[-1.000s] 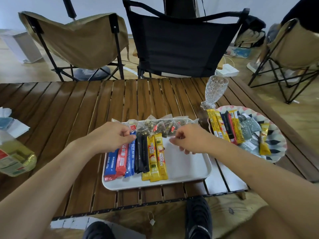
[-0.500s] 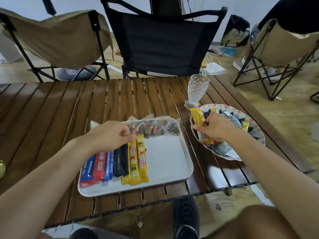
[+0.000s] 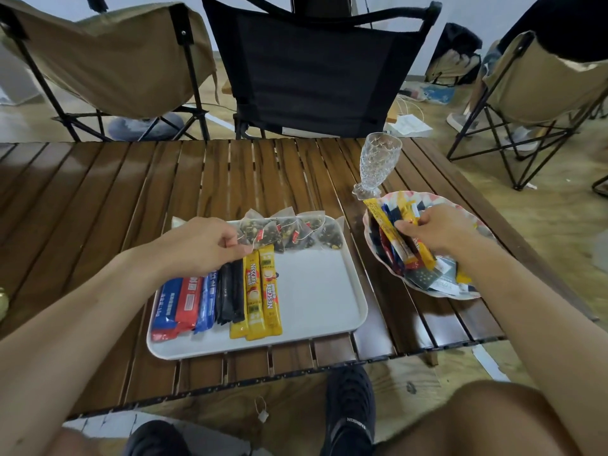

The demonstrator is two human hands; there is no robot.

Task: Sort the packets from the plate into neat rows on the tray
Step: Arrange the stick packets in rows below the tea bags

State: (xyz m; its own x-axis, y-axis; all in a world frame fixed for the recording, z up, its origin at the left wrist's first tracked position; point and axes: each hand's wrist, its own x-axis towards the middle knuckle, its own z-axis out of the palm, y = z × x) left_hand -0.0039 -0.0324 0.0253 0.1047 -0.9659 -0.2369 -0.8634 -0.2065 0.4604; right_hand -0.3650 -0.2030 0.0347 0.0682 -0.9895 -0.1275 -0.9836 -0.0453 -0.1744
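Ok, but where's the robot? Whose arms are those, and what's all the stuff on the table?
There is no robot here. A person wears a camera on their head, so you look down along their own two arms. On the wooden table lies a white tray with sorted packets: tea bags along the far edge, then blue, red, black and yellow sticks side by side. To its right is a patterned plate of mixed packets, with a glass behind it. The left hand pinches the end tea bag. The right hand grips a yellow packet over the plate.
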